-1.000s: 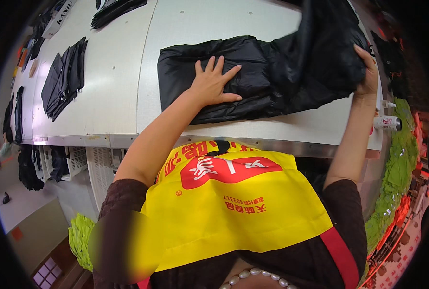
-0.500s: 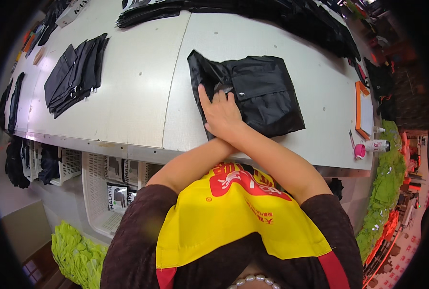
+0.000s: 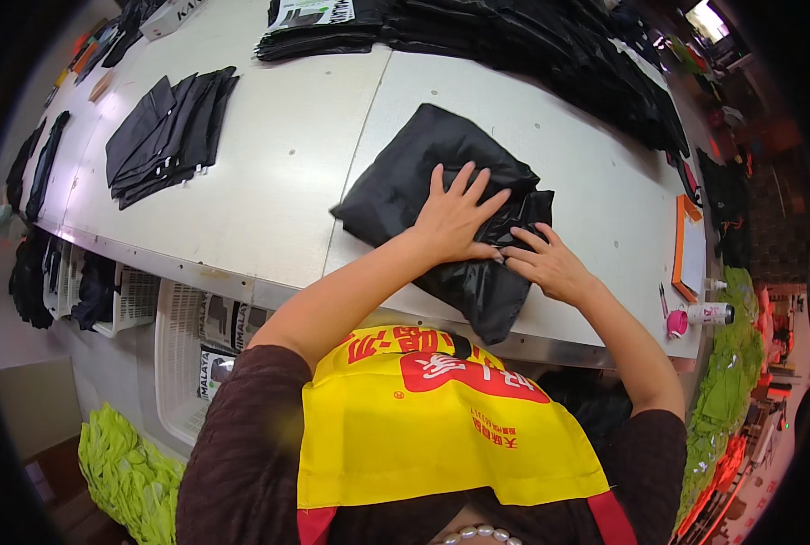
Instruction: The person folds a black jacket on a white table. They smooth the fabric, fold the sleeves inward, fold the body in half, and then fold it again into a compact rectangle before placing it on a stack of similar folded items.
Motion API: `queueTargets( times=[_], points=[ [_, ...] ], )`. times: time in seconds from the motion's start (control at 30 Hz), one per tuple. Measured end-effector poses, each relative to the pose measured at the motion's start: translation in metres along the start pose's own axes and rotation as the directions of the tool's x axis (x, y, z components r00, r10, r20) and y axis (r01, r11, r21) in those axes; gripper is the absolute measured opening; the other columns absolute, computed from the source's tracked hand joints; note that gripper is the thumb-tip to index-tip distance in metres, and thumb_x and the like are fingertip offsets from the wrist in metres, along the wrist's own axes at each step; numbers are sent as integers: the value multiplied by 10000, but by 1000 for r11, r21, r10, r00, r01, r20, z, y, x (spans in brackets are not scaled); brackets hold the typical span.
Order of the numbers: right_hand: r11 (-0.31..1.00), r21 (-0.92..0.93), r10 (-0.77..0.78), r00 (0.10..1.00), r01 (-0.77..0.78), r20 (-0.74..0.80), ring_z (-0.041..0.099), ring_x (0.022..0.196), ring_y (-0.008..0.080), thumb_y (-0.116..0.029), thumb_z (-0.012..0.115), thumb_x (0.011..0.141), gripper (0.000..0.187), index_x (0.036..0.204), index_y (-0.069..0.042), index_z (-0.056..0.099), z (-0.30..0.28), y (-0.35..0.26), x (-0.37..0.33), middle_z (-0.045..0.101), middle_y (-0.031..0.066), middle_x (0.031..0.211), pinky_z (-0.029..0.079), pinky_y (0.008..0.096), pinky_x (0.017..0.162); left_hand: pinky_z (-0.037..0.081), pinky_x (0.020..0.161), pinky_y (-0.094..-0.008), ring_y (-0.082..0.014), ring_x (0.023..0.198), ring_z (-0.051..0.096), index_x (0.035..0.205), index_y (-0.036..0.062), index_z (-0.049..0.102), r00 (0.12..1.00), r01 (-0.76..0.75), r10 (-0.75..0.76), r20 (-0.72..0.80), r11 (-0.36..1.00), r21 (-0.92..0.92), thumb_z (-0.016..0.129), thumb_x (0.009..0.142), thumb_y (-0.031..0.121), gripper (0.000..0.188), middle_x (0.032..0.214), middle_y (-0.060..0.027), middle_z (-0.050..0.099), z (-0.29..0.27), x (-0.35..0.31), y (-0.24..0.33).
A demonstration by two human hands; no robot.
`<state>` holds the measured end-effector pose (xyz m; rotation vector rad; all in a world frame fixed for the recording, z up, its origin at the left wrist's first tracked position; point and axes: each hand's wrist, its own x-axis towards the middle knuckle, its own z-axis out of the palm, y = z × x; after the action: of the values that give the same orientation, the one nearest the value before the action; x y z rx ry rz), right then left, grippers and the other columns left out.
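Cloth [image 3: 414, 168], black, glossy and folded into a thick bundle, lies slantwise on the pale bench [image 3: 287, 136] right before us, its near corner reaching the metal front edge. Our left hand [image 3: 457, 222] rests palm down upon it, fingers spread wide and gripping nothing. Our right hand [image 3: 555, 266] touches the cloth's right side, just beside the left thumb, with its fingers bent over a loose, creased part; we cannot tell whether they pinch the material or only press on it.

To the left, well apart from the cloth, we see a fanned stack [image 3: 170, 141] of flat black pieces. Along the far side runs a long dark pile [image 3: 532, 59], and at its left end lies a printed packet [image 3: 314, 14] on more black layers. Near the bench's right end we have an orange-and-white box [image 3: 691, 250], with a pale bottle [image 3: 706, 314] lying near it and a small pink object [image 3: 676, 323] just beside the bottle. Below the front edge, on the left, a white slotted crate [image 3: 176, 363] holds packets [image 3: 216, 368]. We wear a yellow apron [image 3: 441, 445] with red straps [image 3: 614, 520], and a light green heap [image 3: 128, 472] shows at the lower left, near our dark sleeve [image 3: 241, 409].
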<state>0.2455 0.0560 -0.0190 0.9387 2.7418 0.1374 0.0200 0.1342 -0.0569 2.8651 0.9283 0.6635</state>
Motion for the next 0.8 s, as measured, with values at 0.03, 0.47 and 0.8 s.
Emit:
queueTargets(
  times=[0.03, 0.47, 0.8],
  points=[
    [993, 106, 50, 994, -60, 92, 383, 1290, 259, -115, 591, 759, 334, 1093, -125, 591, -6, -6, 0, 549, 26, 1230, 324, 467, 1022, 153, 1009, -650, -398, 1329, 245, 1312, 201, 494, 997, 9, -16, 74, 996, 94, 554, 706, 684, 777, 1415, -203, 338, 19, -9, -5],
    [226, 602, 970, 232, -766, -69, 288, 1323, 344, -492, 415, 910, 667, 1373, -19, 335, 71, 25, 142, 346, 207, 1411, 194, 523, 1053, 129, 1005, -670, -406, 1298, 307, 1246, 96, 537, 978, 28, -29, 206, 1000, 6, 533, 722, 667, 774, 1331, -242, 423, 32, -14, 3],
    [146, 732, 638, 629, -666, 445, 435, 1237, 357, -584, 765, 557, 1153, 1375, 63, 274, 80, 79, 129, 380, 292, 1355, 388, 380, 1003, 15, 1125, -444, -233, 1402, 162, 1446, 225, 220, 929, -250, 227, 291, 967, 44, 570, 807, 203, 729, 1499, -107, 220, 0, -134, -35]
  ],
)
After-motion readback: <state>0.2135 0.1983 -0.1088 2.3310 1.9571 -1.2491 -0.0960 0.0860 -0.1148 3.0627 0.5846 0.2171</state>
